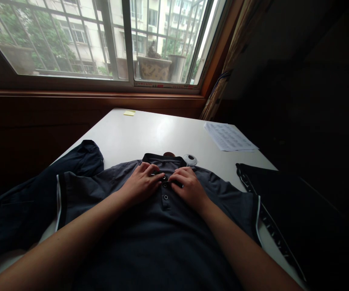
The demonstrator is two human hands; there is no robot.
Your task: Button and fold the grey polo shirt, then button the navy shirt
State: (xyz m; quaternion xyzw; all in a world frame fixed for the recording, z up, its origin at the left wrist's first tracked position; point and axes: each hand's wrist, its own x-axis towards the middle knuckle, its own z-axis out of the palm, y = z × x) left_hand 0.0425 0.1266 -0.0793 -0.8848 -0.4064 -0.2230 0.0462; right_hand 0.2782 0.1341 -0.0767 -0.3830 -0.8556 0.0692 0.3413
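Shirt [150,238], dark grey, lies face-up on table [159,129], left hand [142,180] and right hand [190,186] flanking upper button [164,177], fingers bent, whether clamped on cloth cannot be told; best worked, likely, with placket [165,205] flat and untwisted.

Bright window [110,44], glare on tabletop [162,131], right side dark
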